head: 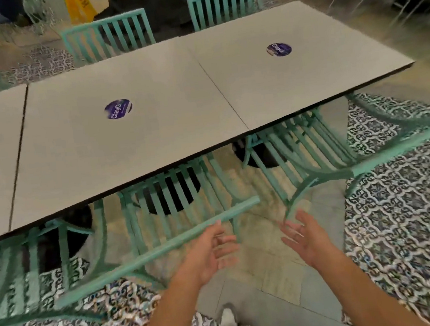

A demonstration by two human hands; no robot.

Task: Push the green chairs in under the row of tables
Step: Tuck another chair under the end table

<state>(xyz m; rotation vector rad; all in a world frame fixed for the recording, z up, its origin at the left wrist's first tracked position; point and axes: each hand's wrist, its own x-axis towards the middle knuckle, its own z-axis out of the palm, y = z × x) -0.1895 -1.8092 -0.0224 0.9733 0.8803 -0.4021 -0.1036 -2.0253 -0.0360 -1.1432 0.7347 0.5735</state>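
Surface: grey tables (pixel 132 145) in row, patterned floor tiles (pixel 406 222) | green chairs (pixel 174 193) partly under | left hand (pixel 210 253), right hand (pixel 307 240): fingers spread, holding nothing

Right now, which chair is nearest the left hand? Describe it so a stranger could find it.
Find the long row of grey tables. On its near side stand three green chairs; take the middle chair. Unlike its neighbours, its top rail runs right in front of the open left hand.
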